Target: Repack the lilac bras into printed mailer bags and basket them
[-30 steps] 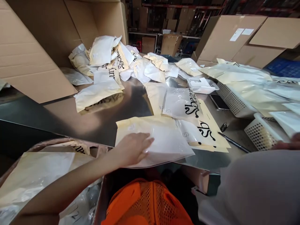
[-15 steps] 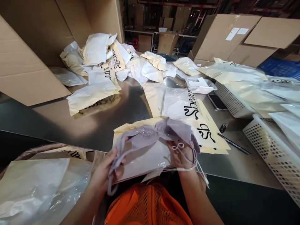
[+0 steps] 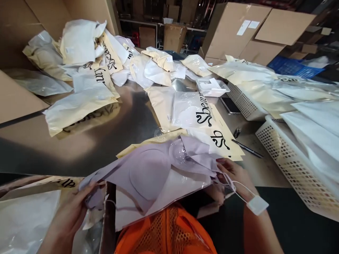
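Observation:
A lavender bra (image 3: 149,171) is stretched between my hands, its cups facing up, over a white and yellowish plastic bag (image 3: 127,213) at the table's front edge. My left hand (image 3: 76,203) is closed on the bra's left band, which bunches in the fingers. At the other end, my right hand (image 3: 235,176) grips the right band. White string runs over the right hand to a dangling white tag (image 3: 257,205). Beyond the bra lie flat printed packaging bags (image 3: 189,109) with black lettering.
Filled bags (image 3: 79,106) pile up at the back left beside a large open carton (image 3: 18,95). Loaded white baskets (image 3: 296,173) stand on the right, near a phone (image 3: 230,105) and a pen (image 3: 247,148). More bags (image 3: 29,218) fill a container at lower left.
My hands have moved apart, and the bunched bra is now spread wide with a cup showing. The white tag has come into view by my right wrist. My view has shifted right.

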A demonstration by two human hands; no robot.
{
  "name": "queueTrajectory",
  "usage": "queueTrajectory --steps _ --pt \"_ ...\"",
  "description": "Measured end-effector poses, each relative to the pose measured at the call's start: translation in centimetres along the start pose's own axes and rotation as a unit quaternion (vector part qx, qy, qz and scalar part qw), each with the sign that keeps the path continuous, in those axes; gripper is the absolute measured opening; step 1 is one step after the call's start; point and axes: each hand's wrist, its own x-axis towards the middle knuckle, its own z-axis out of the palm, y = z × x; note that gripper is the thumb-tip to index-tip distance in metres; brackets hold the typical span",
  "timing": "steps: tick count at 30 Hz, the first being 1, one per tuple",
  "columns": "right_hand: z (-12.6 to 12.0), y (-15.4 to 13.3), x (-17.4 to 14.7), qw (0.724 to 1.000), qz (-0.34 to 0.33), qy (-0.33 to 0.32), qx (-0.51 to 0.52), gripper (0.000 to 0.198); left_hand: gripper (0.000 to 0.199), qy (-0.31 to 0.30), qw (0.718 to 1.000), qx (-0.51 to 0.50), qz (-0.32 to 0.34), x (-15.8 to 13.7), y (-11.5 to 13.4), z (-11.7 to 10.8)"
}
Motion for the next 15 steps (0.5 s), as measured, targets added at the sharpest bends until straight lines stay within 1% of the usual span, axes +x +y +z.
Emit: queueTrajectory --steps 1,2,3,4,5,6,7,8,9,10,11,12,13,14,15 --pt "-1.9 0.2 0.3 0.995 -0.006 0.022 -0.097 0.035 0.059 0.002 1.0 0.011 0.002 0.1 0.2 -0.1" --pt "-3.5 0.3 0.4 0.979 -0.007 0.06 -0.195 0.031 0.058 -0.001 1.0 0.024 0.01 0.2 0.4 -0.2" --pt "-4.9 0.4 0.4 0.952 -0.009 0.115 -0.285 0.028 0.057 -0.007 0.999 0.041 0.023 0.3 0.4 -0.3" --pt "-5.8 0.3 0.0 0.921 -0.017 0.181 -0.345 0.027 0.056 -0.014 0.997 0.062 0.043 0.5 0.2 -0.4" --pt "-6.1 -0.1 -0.5 0.9 -0.039 0.24 -0.363 0.026 0.054 -0.016 0.994 0.085 0.069 0.7 0.1 -0.4" --pt "-5.8 -0.6 -1.2 0.889 -0.083 0.28 -0.353 0.026 0.051 -0.019 0.988 0.117 0.097 0.8 -0.1 -0.3" --pt "-4.9 -1.2 -2.1 0.885 -0.147 0.297 -0.327 0.026 0.05 -0.019 0.979 0.159 0.127 1.0 -0.3 -0.1" --pt "-3.4 -2.0 -2.9 0.885 -0.221 0.283 -0.297 0.027 0.048 -0.02 0.963 0.217 0.158 1.1 -0.3 0.2" --pt "-1.5 -2.8 -3.6 0.884 -0.3 0.239 -0.269 0.028 0.047 -0.02 0.937 0.287 0.197 1.1 -0.3 0.6" --pt "0.6 -3.6 -4.2 0.875 -0.365 0.178 -0.262 0.027 0.047 -0.013 0.899 0.364 0.245 0.9 -0.3 1.2" --pt "2.7 -4.2 -4.5 0.863 -0.413 0.115 -0.269 0.029 0.048 0.007 0.848 0.44 0.295 0.6 -0.2 1.8" --pt "4.7 -4.7 -4.6 0.851 -0.437 0.065 -0.284 0.03 0.049 0.043 0.791 0.505 0.342 0.1 0.0 2.4" --pt "6.3 -5.0 -4.6 0.841 -0.45 0.036 -0.297 0.025 0.049 0.094 0.737 0.551 0.381 -0.5 0.0 3.0" --pt "7.6 -5.2 -4.6 0.836 -0.458 0.026 -0.3 0.02 0.049 0.151 0.696 0.572 0.407 -1.2 0.1 3.5" --pt "8.5 -5.3 -4.6 0.836 -0.466 0.038 -0.288 0.016 0.049 0.206 0.675 0.57 0.421 -2.0 0.0 4.0"
